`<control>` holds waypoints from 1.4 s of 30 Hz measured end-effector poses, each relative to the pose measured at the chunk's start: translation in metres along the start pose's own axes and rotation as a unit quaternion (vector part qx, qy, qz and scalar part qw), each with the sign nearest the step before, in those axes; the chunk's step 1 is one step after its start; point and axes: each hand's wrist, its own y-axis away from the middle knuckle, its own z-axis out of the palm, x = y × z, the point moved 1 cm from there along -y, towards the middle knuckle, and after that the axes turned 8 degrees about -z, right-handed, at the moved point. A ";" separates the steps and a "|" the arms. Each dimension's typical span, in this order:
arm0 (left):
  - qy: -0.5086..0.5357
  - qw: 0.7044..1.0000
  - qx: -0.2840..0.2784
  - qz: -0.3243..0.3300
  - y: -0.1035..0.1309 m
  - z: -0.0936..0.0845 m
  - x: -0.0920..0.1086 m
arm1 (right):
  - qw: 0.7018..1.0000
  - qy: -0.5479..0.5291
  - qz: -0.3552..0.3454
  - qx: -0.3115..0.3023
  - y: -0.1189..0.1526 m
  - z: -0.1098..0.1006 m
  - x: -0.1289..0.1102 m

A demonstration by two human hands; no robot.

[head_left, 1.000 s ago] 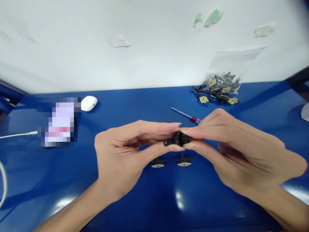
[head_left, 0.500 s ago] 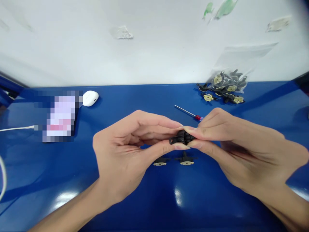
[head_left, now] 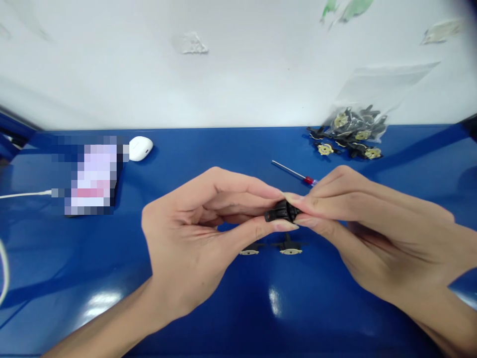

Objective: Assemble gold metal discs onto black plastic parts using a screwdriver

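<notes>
A small black plastic part (head_left: pixel 281 211) is pinched between both my hands above the blue table. My left hand (head_left: pixel 201 238) grips its left side between thumb and fingers, and my right hand (head_left: pixel 365 233) holds the right end with thumb and forefinger. The fingertips hide much of the part. Below my hands, on the tabletop, stand two black parts with pale yellow discs: one (head_left: pixel 290 247) in plain sight, the other (head_left: pixel 249 249) partly behind my left thumb. A screwdriver (head_left: pixel 292 171) lies behind my right hand, its handle partly covered.
Several similar black parts (head_left: pixel 325 148) and a clear plastic bag (head_left: pixel 357 124) of them lie at the back right. A phone (head_left: pixel 95 174) with a white cable (head_left: pixel 26 194) and a white earbud case (head_left: pixel 140 148) are at the left. A white wall (head_left: pixel 238 89) bounds the table's back.
The view has shifted slightly. The black part appears turned a little between my fingers; both hands keep their hold on it.
</notes>
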 end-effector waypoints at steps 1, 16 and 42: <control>0.003 1.000 0.002 0.001 0.000 0.001 0.000 | 1.000 0.007 -0.008 -0.001 0.000 0.000 0.000; 0.048 0.999 -0.014 0.002 0.000 0.001 -0.001 | 0.997 0.069 -0.022 -0.022 0.002 0.004 -0.008; 0.030 0.997 -0.043 0.054 0.002 -0.003 -0.005 | 0.882 -0.274 0.383 0.025 -0.002 0.002 -0.007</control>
